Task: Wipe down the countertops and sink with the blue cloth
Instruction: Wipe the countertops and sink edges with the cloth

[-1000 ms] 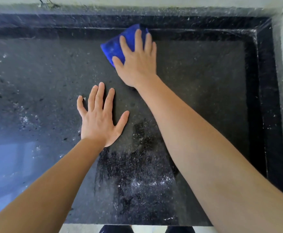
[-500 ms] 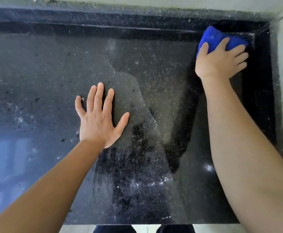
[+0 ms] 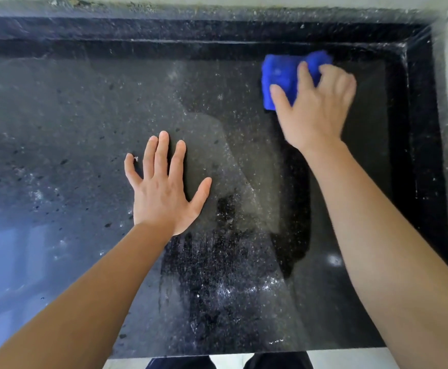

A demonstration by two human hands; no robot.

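My black speckled countertop carries the blue cloth at far right, and my left hand lies flat mid-counter.

My left hand lies flat at frame centre, fingers spread, forearm entering from lower left. My right hand, blurred at upper right, bends its fingers over the blue cloth.
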